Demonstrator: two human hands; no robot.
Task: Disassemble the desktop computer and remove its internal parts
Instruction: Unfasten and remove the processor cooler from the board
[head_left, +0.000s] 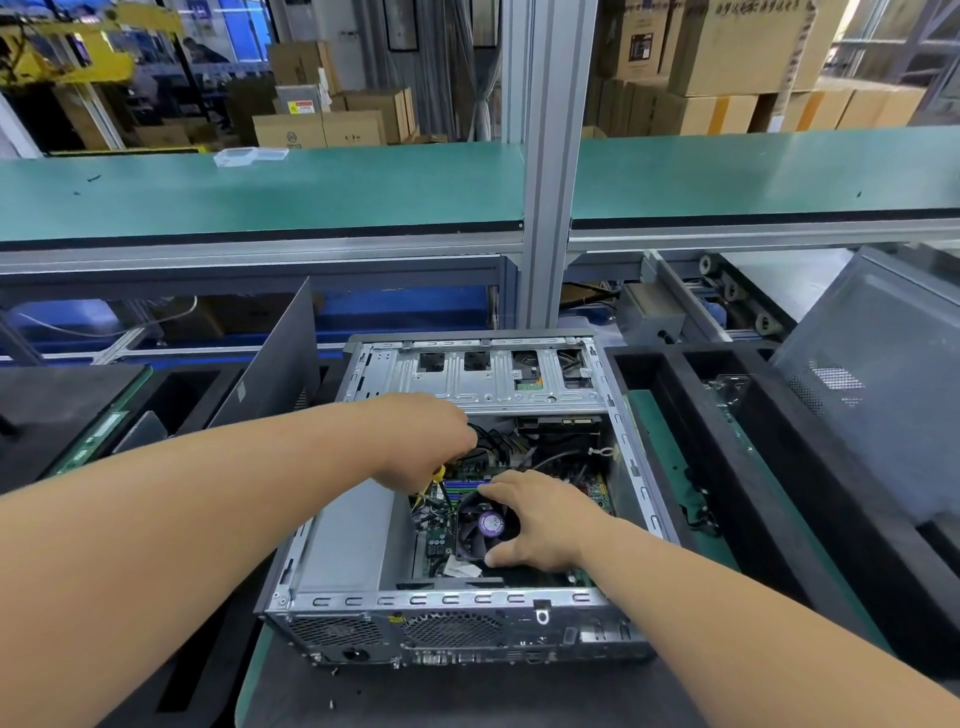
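Lying on its side on the counter (519, 696), the desktop computer case (457, 603) has its side panel off and its rear ports face the person. Inside, the grey power supply (353, 540) fills the near-left corner, the silver drive cage (483, 379) spans the far end, and the motherboard (441, 545) shows between them. A round black CPU fan (480, 525) with a purple centre label sits on the board. The right hand (545, 519) rests over the fan's right side, index finger curved along its far edge and thumb touching its near edge, so its fingers (498, 488) are grasping the fan. The left hand (426, 441) reaches in just beyond the power supply, its fingers clenched round a yellow-tipped tool or connector (439, 473) beside a bundle of black cables (488, 441); what exactly it is cannot be told. Dark foam trays (727, 467) stand right of the case, and a grey panel (280, 364) leans upright at its left.
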